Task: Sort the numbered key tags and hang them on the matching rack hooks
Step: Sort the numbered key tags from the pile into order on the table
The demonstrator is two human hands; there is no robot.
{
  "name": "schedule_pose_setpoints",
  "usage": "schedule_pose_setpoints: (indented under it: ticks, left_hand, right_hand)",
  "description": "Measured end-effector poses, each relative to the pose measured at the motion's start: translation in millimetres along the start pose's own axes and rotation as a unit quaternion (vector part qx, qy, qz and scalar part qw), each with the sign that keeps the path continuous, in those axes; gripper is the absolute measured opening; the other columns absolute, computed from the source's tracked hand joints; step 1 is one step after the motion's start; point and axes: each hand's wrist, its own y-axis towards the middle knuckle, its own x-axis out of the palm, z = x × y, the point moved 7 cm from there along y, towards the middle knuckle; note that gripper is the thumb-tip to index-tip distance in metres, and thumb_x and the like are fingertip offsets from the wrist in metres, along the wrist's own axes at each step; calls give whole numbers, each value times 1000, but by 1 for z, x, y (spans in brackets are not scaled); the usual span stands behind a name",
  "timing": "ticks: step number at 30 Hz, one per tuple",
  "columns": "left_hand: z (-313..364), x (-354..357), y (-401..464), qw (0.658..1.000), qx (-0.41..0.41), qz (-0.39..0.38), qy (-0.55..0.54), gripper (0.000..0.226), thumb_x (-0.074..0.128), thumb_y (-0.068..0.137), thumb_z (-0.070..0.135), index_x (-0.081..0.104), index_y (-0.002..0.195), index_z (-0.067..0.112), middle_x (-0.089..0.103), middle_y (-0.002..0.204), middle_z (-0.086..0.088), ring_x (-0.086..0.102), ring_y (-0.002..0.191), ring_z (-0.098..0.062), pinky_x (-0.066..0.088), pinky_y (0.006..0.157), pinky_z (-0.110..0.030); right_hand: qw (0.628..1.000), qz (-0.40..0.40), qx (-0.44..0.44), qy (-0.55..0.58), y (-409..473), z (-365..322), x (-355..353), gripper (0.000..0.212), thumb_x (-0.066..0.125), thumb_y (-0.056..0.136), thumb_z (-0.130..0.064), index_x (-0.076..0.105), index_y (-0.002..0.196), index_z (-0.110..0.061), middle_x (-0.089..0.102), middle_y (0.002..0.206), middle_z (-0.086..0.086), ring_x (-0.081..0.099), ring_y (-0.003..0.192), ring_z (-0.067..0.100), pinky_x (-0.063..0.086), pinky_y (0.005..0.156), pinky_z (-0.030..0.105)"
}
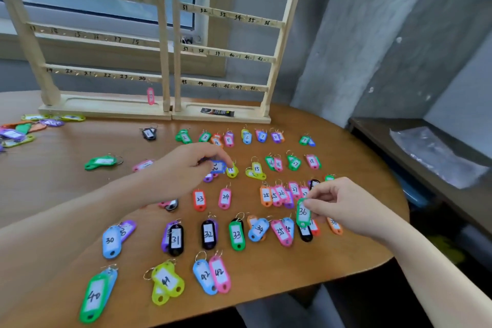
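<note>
Head view, the only one: we are looking down at a wooden counter (266, 287) covered in numbered key tags, roughly laid out in number order across the middle and lower frame. The two wooden racks (165, 34) are standing at the top of the frame, hooks numbered, and nearly all hooks are bare; just one pink tag (150, 96) is hanging under the 24 hook, centre top. An unsorted heap of tags (24, 130) is lying at the left edge.

Left hand (186, 165), centre frame, is pinching a blue tag (218, 167) just beside the yellow 14 tag (232, 171); its number is too blurred to read. Right hand (343, 206), right of centre, is gripping the green 36 tag (303, 212) by thumb and fingers, lifted over the 35/36 cluster at lower right.

We are judging this as mid-sort, hanging barely started.

Risks from here: both forearms are crossing over laid-out rows, so a sleeve-height drag is likely to scatter the 23, 24 or 30s tags. Duplicates are overlapping, so a ring snagging a neighbour could lift two tags at once. Handwritten digits are easy to misread, so a tag could be ending up in the wrong pile or on the wrong hook.
</note>
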Motion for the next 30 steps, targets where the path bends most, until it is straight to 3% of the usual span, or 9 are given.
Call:
schedule_pose_setpoints:
  ticks: [1, 3, 5, 8, 19, 27, 30]
  left_hand:
    - [4, 5, 3, 1000, 4, -9, 2, 39, 47, 103, 9, 68, 102, 43, 65, 93, -3, 58, 71, -24, 49, 66, -44]
    - [13, 14, 7, 1000, 18, -24, 8, 34, 53, 101, 10, 67, 103, 41, 61, 86, 4, 53, 67, -3, 44, 62, -20]
    - [19, 22, 10, 999, 22, -34, 14, 30, 58, 98, 9, 68, 104, 36, 62, 84, 8, 53, 69, 3, 41, 66, -12]
    - [18, 31, 14, 999, 17, -46, 13, 27, 64, 94, 12, 67, 100, 39, 66, 82, 8, 54, 73, -1, 41, 68, -11]
    - [11, 32, 19, 999, -28, -22, -8, 12, 70, 93, 16, 67, 88, 27, 66, 70, 20, 55, 61, 6, 41, 64, -8]
    - [-1, 26, 21, 998, -65, -9, -23, 11, 71, 92, 20, 68, 95, 30, 75, 86, 1, 56, 60, 5, 39, 59, -5]
    - [-2, 26, 22, 997, -67, -8, -23, 16, 70, 93, 19, 70, 96, 34, 75, 85, 0, 64, 72, -4, 39, 61, -6]
  right_hand:
    - [1000, 0, 7, -7, -2, 7, -1, 21, 69, 94, -31, 76, 78, -19, 74, 71, 0, 61, 62, 12, 47, 64, 29]
    - [1000, 5, 14, -11, -4, 18, -2, 24, 67, 95, -32, 75, 78, -17, 73, 71, 3, 61, 62, 16, 49, 66, 34]
    - [1000, 9, 16, -17, -4, 24, -1, 25, 66, 96, -31, 75, 80, -14, 74, 72, 2, 62, 62, 12, 51, 66, 28]
    - [1000, 7, 17, -22, -2, 29, 5, 24, 65, 97, -31, 75, 81, -16, 74, 73, -2, 63, 61, 6, 50, 64, 19]
    - [999, 29, -5, -36, 6, 37, 13, 10, 73, 91, -33, 74, 84, -25, 73, 78, -4, 69, 76, 9, 58, 70, 24]
    - [997, 50, -15, -52, 7, 35, 8, 11, 78, 86, -33, 74, 80, -24, 69, 73, -4, 58, 62, -1, 46, 57, 13]
    - [996, 71, -23, -47, 6, 32, 5, 11, 77, 87, -33, 73, 79, -26, 69, 73, -3, 58, 62, 1, 47, 57, 15]
